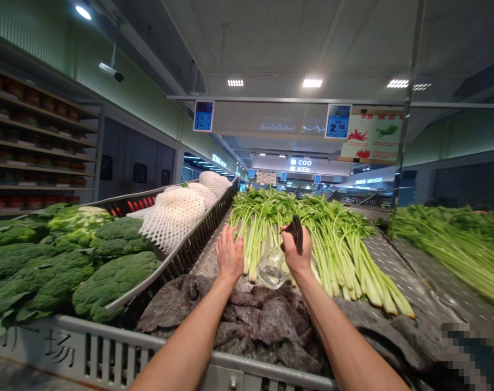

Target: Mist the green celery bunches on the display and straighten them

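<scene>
Broccoli [112, 277] fills the sloping bin at my far left, dark heads heaped against the metal rail [108, 331], and behind it sit pale rounds wrapped in white foam netting [173, 214]. Next along, my left hand [229, 252] lies open, fingers spread and flat, holding nothing, its fingertips touching the pale stalk ends of the celery [263, 228] at the bunch's left edge. That celery lies on the ribbed metal tray [387, 258] with its long axis running away from me: cut ends point toward me, leafy tops point toward the back of the store. Just below the stalk ends, between my two hands, sits a crumpled piece of clear plastic [271, 269], resting by the dark grey cloth [255, 317] that bunches along the near edge. My right hand [298, 250] is closed around a small dark tool [297, 231], held upright with its tip upward, over the middle of the stalks; what kind of tool it is I cannot tell. Further right, more long green stalks [450, 247] lie in the neighbouring bin, angled the same way.
</scene>
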`<action>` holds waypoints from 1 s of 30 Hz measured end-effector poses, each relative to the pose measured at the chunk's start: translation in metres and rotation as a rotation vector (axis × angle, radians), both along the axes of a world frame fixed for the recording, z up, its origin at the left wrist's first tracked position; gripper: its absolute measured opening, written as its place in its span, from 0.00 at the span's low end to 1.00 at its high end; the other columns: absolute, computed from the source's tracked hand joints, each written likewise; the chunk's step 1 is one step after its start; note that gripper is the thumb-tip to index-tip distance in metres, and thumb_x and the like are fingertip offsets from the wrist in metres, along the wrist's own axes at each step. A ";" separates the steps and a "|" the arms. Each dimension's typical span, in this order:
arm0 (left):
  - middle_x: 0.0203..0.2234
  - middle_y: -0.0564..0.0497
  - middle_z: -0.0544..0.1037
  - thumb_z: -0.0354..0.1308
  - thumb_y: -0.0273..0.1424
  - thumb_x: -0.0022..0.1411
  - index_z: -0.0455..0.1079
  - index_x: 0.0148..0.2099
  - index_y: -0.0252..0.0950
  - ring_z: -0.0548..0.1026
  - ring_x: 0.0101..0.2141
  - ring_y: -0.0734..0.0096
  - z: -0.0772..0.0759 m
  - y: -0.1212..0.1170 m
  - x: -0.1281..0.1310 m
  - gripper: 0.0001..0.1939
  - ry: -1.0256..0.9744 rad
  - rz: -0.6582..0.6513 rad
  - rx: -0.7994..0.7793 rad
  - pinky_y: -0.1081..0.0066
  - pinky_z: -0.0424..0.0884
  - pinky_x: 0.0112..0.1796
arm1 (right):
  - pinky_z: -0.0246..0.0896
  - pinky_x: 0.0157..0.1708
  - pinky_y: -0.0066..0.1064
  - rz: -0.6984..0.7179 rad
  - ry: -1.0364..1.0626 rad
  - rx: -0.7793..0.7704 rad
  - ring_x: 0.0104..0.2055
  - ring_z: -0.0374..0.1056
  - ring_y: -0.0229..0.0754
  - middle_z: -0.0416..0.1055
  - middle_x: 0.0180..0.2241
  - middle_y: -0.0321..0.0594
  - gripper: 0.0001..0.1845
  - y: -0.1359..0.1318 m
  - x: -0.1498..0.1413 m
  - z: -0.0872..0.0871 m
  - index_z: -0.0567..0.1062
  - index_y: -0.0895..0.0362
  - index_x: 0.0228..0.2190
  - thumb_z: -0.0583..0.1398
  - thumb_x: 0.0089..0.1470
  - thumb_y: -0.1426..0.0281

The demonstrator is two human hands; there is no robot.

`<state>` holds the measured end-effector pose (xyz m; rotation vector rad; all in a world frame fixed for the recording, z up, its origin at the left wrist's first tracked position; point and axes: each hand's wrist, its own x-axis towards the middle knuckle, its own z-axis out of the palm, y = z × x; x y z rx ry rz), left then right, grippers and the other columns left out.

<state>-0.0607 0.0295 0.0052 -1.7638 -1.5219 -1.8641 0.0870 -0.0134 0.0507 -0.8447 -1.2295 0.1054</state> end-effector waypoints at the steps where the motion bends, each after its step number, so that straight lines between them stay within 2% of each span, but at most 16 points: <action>1: 0.55 0.42 0.57 0.35 0.38 0.59 0.57 0.52 0.34 0.54 0.55 0.62 0.000 0.000 0.000 0.23 0.006 -0.001 0.000 0.58 0.52 0.52 | 0.58 0.32 0.31 -0.016 0.010 0.003 0.31 0.65 0.40 0.69 0.30 0.38 0.11 0.000 0.002 0.000 0.68 0.57 0.29 0.55 0.40 0.66; 7: 0.55 0.42 0.56 0.36 0.38 0.59 0.56 0.53 0.33 0.54 0.55 0.63 -0.001 0.003 0.002 0.23 0.046 -0.041 0.022 0.59 0.52 0.52 | 0.57 0.30 0.31 -0.064 -0.048 -0.015 0.28 0.64 0.40 0.69 0.30 0.39 0.12 -0.003 0.008 0.002 0.68 0.57 0.30 0.55 0.40 0.66; 12: 0.57 0.43 0.54 0.36 0.39 0.59 0.54 0.55 0.34 0.52 0.56 0.63 -0.002 0.006 0.005 0.24 0.065 -0.084 -0.002 0.56 0.49 0.54 | 0.57 0.28 0.30 -0.045 -0.122 -0.038 0.27 0.64 0.39 0.69 0.28 0.38 0.10 -0.007 0.014 0.007 0.69 0.57 0.29 0.54 0.41 0.66; 18: 0.57 0.41 0.54 0.35 0.39 0.59 0.54 0.55 0.32 0.52 0.56 0.63 -0.002 0.008 0.006 0.25 0.100 -0.089 -0.005 0.56 0.49 0.53 | 0.56 0.26 0.29 -0.091 -0.125 -0.070 0.27 0.63 0.38 0.69 0.28 0.38 0.12 -0.015 0.044 0.018 0.70 0.58 0.29 0.55 0.41 0.65; 25: 0.56 0.42 0.55 0.35 0.38 0.60 0.55 0.54 0.33 0.53 0.56 0.62 -0.005 0.009 0.006 0.24 0.138 -0.074 -0.014 0.55 0.50 0.53 | 0.56 0.27 0.30 -0.196 0.058 -0.085 0.27 0.63 0.39 0.69 0.29 0.38 0.15 0.002 0.095 -0.004 0.71 0.58 0.29 0.56 0.39 0.63; 28: 0.56 0.41 0.55 0.36 0.38 0.59 0.55 0.54 0.33 0.53 0.56 0.61 -0.003 0.008 0.009 0.23 0.126 -0.083 -0.003 0.55 0.49 0.53 | 0.56 0.27 0.30 -0.187 0.041 -0.119 0.27 0.63 0.39 0.69 0.28 0.38 0.14 0.004 0.099 -0.009 0.70 0.58 0.29 0.55 0.38 0.63; 30: 0.56 0.41 0.54 0.38 0.38 0.59 0.55 0.54 0.33 0.52 0.56 0.60 0.004 0.004 0.019 0.23 0.099 -0.101 0.016 0.55 0.49 0.53 | 0.56 0.26 0.29 -0.166 0.014 -0.124 0.26 0.62 0.39 0.68 0.27 0.38 0.14 0.002 0.097 -0.009 0.70 0.58 0.29 0.55 0.39 0.63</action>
